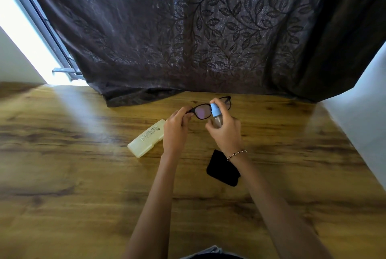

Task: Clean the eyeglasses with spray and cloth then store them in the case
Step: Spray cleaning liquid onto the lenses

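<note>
Black cloth [221, 168], pale case [146, 137] near left fingers [183, 112] around eyeglasses [202, 112], right fingers [210, 128] around bottle [214, 110].

Lettering, one entry: a few lines of dark print on the lid of the pale yellow case [146, 139], lying left of centre in the frame on my table, too small and blurred for me to read any word or number.

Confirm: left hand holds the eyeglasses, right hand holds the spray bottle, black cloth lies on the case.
Not quite. The head view shows the black cloth flat on the table, apart from the case. The rest holds.
</note>
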A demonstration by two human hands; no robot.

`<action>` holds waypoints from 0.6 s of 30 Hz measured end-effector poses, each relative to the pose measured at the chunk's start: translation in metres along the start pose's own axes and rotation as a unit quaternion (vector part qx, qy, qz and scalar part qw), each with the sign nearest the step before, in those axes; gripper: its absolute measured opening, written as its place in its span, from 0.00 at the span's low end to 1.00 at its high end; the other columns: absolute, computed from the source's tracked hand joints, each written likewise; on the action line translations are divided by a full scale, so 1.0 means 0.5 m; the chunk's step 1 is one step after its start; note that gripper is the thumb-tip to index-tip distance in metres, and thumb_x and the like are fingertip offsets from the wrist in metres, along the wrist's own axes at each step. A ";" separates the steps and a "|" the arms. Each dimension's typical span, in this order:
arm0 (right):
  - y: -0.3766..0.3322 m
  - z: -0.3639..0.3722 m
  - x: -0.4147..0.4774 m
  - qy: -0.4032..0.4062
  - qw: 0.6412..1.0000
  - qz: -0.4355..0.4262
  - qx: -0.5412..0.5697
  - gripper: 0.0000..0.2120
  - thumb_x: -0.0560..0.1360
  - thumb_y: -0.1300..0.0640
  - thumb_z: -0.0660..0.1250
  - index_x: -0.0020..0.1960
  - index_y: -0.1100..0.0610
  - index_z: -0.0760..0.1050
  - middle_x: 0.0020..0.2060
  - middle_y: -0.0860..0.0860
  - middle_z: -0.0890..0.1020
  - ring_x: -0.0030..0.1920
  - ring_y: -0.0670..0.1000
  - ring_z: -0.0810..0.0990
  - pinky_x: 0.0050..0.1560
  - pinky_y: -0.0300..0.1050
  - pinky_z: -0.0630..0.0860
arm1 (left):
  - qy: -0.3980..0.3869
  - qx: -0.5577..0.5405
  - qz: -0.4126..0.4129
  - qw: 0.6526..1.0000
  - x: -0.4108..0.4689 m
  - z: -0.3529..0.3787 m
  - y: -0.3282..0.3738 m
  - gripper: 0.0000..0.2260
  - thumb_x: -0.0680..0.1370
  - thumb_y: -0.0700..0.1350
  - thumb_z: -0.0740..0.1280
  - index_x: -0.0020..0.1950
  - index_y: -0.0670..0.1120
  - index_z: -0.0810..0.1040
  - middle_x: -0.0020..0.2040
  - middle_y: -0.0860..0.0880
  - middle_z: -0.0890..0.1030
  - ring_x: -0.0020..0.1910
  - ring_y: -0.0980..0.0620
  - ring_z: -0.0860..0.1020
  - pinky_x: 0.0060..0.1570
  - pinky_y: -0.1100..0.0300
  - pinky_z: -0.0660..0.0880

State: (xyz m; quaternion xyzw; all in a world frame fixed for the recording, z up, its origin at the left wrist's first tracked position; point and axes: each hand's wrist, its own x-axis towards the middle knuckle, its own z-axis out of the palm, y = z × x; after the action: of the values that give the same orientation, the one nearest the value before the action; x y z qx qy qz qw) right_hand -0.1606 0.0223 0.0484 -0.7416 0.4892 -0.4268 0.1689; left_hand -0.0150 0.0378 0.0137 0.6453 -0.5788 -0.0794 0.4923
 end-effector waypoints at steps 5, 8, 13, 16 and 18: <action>-0.003 0.002 -0.005 0.003 1.000 0.000 0.002 0.24 0.69 0.63 0.69 0.63 0.50 0.72 0.25 0.43 0.69 0.23 0.44 0.68 0.27 0.28 0.66 | -0.001 -0.002 -0.004 1.000 0.001 0.002 -0.001 0.07 0.80 0.38 0.61 0.51 0.44 0.79 0.41 0.52 0.81 0.37 0.59 0.75 0.34 0.68 0.68; -0.003 0.006 -0.006 -0.055 0.998 -0.013 -0.023 0.27 0.70 0.59 0.71 0.67 0.49 0.68 0.30 0.41 0.70 0.27 0.41 0.70 0.29 0.30 0.67 | 0.000 -0.009 -0.005 1.000 0.001 0.000 0.002 0.07 0.80 0.38 0.61 0.51 0.44 0.79 0.41 0.50 0.82 0.38 0.55 0.78 0.36 0.59 0.74; -0.002 0.020 -0.019 -0.041 0.998 0.005 -0.051 0.27 0.70 0.60 0.70 0.67 0.48 0.69 0.30 0.48 0.76 0.27 0.45 0.72 0.27 0.38 0.72 | 0.004 -0.012 -0.003 1.000 -0.001 -0.004 0.005 0.07 0.81 0.39 0.61 0.52 0.43 0.79 0.42 0.48 0.82 0.40 0.51 0.80 0.39 0.50 0.76; -0.001 0.022 -0.022 -0.011 0.999 0.014 -0.051 0.25 0.69 0.60 0.68 0.65 0.47 0.70 0.25 0.42 0.68 0.23 0.42 0.67 0.26 0.30 0.64 | 0.005 -0.012 -0.004 1.000 -0.002 -0.005 0.004 0.07 0.81 0.39 0.61 0.53 0.43 0.79 0.43 0.47 0.82 0.40 0.49 0.79 0.39 0.47 0.76; 0.002 0.017 -0.019 -0.010 0.999 0.009 -0.043 0.25 0.69 0.58 0.68 0.65 0.47 0.70 0.25 0.41 0.66 0.24 0.41 0.67 0.26 0.31 0.64 | 0.007 -0.013 -0.003 1.000 -0.002 -0.005 0.005 0.07 0.81 0.40 0.61 0.52 0.43 0.79 0.42 0.47 0.82 0.39 0.49 0.79 0.38 0.47 0.75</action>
State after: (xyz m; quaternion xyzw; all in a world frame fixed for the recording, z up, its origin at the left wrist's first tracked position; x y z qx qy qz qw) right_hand -0.1558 0.0286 0.0385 -0.7480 0.5122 -0.3960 0.1457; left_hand -0.0151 0.0405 0.0163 0.6411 -0.5723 -0.0834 0.5045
